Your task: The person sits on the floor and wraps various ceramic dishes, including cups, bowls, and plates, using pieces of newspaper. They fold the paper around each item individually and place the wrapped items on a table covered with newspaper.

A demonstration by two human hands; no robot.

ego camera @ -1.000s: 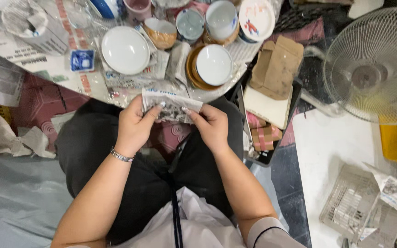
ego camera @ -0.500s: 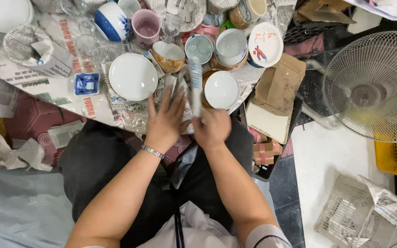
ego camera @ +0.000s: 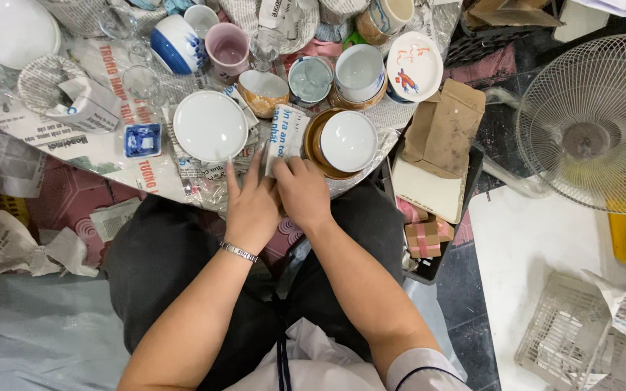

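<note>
A flat bundle wrapped in newspaper (ego camera: 285,135) stands between a white plate (ego camera: 210,124) and a white bowl nested in a brown one (ego camera: 348,140). My right hand (ego camera: 303,192) grips the bundle's near end with its fingertips. Beside it, my left hand (ego camera: 251,208) lies with fingers spread, touching the bundle's left edge and the newspaper underneath; a metal bracelet is on that wrist. Both hands reach forward over my lap.
Crockery crowds the newspaper-covered floor ahead: a pink cup (ego camera: 227,49), a blue-and-white bowl (ego camera: 174,42), a small blue square dish (ego camera: 143,140), glasses. Cardboard pieces (ego camera: 443,127) and a white fan (ego camera: 593,123) lie right. A wire basket (ego camera: 565,337) sits at lower right.
The wrapped bundle went from my lap forward to the floor among the dishes. Both hands followed it, and my left hand opened flat beside it.
</note>
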